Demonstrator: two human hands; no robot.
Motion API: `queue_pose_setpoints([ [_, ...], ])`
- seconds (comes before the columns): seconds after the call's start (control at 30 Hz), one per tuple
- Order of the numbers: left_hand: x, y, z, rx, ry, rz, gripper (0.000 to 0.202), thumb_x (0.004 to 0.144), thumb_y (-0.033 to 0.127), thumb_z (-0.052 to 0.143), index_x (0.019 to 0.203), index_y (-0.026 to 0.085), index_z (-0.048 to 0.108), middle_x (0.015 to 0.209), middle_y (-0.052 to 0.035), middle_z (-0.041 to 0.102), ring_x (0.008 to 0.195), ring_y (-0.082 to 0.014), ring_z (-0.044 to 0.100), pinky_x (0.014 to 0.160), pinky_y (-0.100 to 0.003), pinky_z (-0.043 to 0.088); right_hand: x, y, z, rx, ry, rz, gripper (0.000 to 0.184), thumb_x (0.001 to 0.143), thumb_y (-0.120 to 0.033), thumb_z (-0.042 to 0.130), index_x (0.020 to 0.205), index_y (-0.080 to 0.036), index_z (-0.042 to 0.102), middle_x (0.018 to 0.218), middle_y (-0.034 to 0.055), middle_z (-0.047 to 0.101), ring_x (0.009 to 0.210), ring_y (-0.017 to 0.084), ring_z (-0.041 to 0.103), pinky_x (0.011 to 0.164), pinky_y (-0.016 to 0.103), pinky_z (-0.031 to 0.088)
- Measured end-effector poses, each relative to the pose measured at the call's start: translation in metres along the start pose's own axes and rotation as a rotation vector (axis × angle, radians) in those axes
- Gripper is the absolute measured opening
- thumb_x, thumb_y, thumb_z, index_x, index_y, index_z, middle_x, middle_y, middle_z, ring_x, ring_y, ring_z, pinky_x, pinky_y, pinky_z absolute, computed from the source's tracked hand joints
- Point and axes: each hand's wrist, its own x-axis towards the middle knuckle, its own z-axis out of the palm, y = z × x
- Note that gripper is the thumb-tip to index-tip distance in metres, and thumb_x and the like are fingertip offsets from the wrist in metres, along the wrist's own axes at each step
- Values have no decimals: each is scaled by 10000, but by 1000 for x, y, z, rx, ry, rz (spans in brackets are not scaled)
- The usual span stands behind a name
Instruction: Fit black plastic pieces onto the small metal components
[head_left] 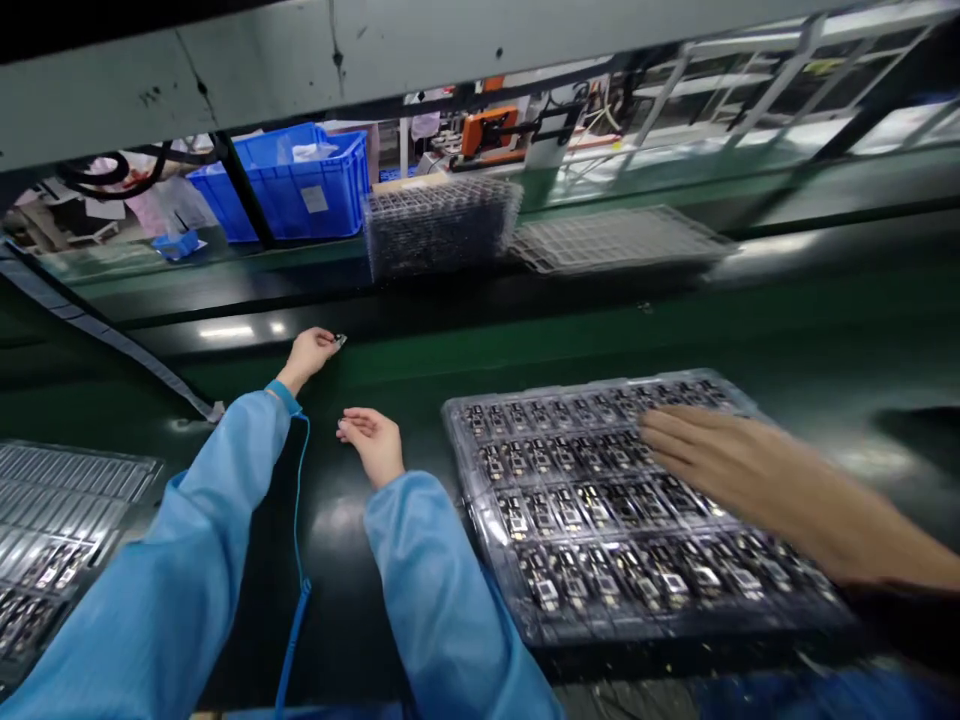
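Note:
My left hand (309, 357), with a blue wrist strap (283, 396) at its cuff, pinches a small circuit board (340, 341) over the green and black work surface. Nearer to me is my right hand (375, 445), its thumb and fingertips drawn together; whatever they may hold is too small to make out. To its right lies a clear plastic tray (501, 620) with rows of small circuit boards (568, 508). Another person's hand (720, 460), blurred, reaches over that tray from the right and hides some of the boards.
At left is a second clear tray (67, 470), partly filled. A blue bin (322, 195), a stack of clear trays (442, 230) and a flat tray (622, 240) stand along the back. A coiled blue cord (296, 625) hangs from my left wrist. A beam (420, 50) crosses overhead.

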Motion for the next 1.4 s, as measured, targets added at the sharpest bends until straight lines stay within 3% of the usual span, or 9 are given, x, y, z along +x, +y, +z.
queue_pose_setpoints([
  [0.07,-34,4,-10,-201,-11,42,352,866,354,612,1151,148,638,859,-47,708,666,-119,634,639,-238,513,0,0,0,11,18,-10,315,653,-346,851,914,-236,713,772,26,732,702,197,731,675,336,607],
  [0.13,-76,4,-18,-616,-55,88,375,797,369,708,1087,135,668,865,-53,696,659,-112,622,601,-226,503,0,1,0,18,34,-12,364,647,-344,853,950,-215,699,788,23,730,706,193,731,685,338,612],
  [0.2,-117,-2,-20,-836,-105,43,359,725,344,779,1005,140,683,826,-35,684,633,-103,616,570,-213,494,-1,2,1,18,48,-4,394,632,-349,860,954,-201,687,786,19,730,705,190,729,686,337,615],
  [0.27,-150,-11,-13,-953,-130,-70,356,687,323,803,967,147,670,793,-24,684,611,-106,626,569,-221,512,-2,3,1,8,55,-4,396,617,-342,869,933,-193,682,779,18,733,703,184,727,684,329,615],
  [0.37,-174,-26,6,-1010,-81,-172,362,673,327,801,945,145,648,749,-20,682,593,-120,644,579,-246,545,-3,5,2,-48,51,-28,375,621,-336,871,909,-186,684,793,19,739,723,173,721,707,325,615],
  [0.47,-179,-37,24,-958,-16,-112,330,709,328,779,954,146,652,788,-38,691,655,-133,671,618,-258,568,-2,8,0,-116,61,-77,328,653,-319,856,904,-188,691,818,29,746,742,162,709,739,324,606],
  [0.6,-181,-41,34,-824,20,1,253,794,321,723,983,160,676,857,-62,708,716,-141,688,654,-257,575,2,12,-3,-168,58,-162,225,663,-244,842,849,-236,715,823,68,752,743,151,709,736,308,577],
  [0.9,-190,-41,31,-667,44,142,183,852,293,681,1000,185,673,905,-46,717,742,-127,682,664,-228,552,-4,9,1,-264,156,-177,287,643,-299,855,850,-196,686,792,19,723,768,164,685,765,331,572],
  [1.4,-188,-43,31,-719,19,151,214,891,309,635,1068,200,681,928,-48,717,763,-135,657,686,-241,519,-1,11,-3,-183,195,-138,352,603,-339,877,853,-202,672,802,9,695,739,151,662,770,327,559],
])
